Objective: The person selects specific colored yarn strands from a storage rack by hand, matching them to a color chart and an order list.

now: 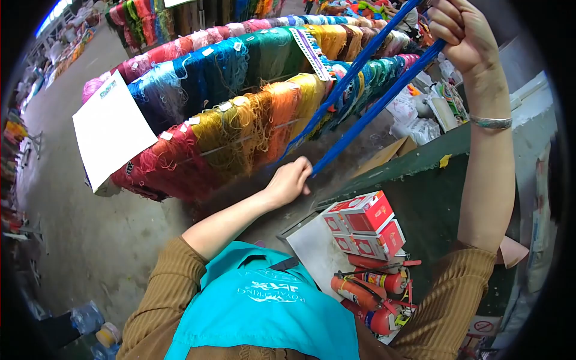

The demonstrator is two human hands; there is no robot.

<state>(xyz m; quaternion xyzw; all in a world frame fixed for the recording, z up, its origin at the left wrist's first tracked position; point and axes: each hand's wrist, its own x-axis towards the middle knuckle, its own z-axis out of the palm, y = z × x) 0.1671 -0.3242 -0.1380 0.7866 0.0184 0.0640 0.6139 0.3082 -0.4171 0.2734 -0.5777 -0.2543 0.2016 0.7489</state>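
Note:
A long loop of blue yarn, a skein [375, 108], is stretched diagonally between my two hands. My right hand [462, 36] is raised at the upper right, its fingers closed round the top end of the skein. Lower down, near the middle of the view, my left hand [290, 182] is closed on the bottom end, with part of the yarn hidden behind the fingers. Two strands of the loop run apart from each other. Behind them, rows of coloured yarn skeins [240, 126] hang over rails.
A white sheet [111, 129] hangs at the rack's left end. To the right stands a dark green surface [432, 192]. Red and white boxes [366, 225] and several fire extinguishers [360, 291] sit close by my right side. Plastic bags [414, 117] lie beyond. Concrete floor [72, 222] extends left.

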